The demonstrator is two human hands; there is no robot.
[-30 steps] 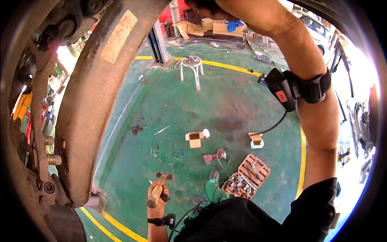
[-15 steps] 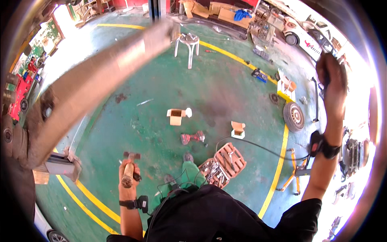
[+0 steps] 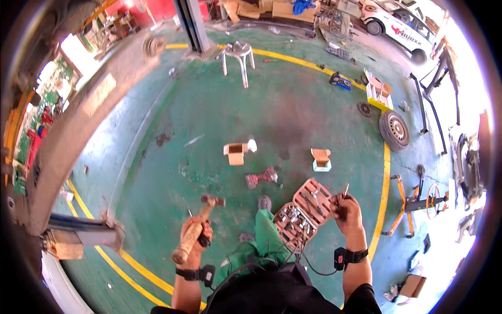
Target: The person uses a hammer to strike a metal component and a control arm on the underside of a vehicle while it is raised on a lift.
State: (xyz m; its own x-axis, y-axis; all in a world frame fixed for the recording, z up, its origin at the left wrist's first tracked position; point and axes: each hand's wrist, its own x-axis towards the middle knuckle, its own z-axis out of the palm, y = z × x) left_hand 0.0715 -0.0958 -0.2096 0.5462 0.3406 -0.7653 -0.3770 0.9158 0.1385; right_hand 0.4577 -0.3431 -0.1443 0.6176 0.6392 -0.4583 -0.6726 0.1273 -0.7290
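Note:
My left hand (image 3: 194, 235) is closed around a hammer (image 3: 188, 244) with a worn wooden handle, its metal head pointing away from me. A black-handled tool (image 3: 204, 240) with a thin shaft is gripped in the same fist; a screwdriver seems likely, but its tip is unclear. On the right, the fingers of my right hand (image 3: 346, 213) pinch a small, pale, slim piece (image 3: 346, 189) that sticks up, too small to name. Below and left of that hand, an open orange-brown socket set case (image 3: 319, 219) full of metal sockets lies on the floor by my feet.
A red cordless impact wrench (image 3: 261, 178) and two small open cardboard boxes (image 3: 236, 159) (image 3: 321, 163) lie ahead. A metal stool (image 3: 243, 65) stands farther off. Rightward are a wheel (image 3: 394, 131) and an orange stand (image 3: 402, 204). A rusty suspension arm (image 3: 78, 125) hangs at left.
My right hand has come down from high on the right to near the socket case. My left hand still grips the hammer, now tilted to the right. The whole view has shifted.

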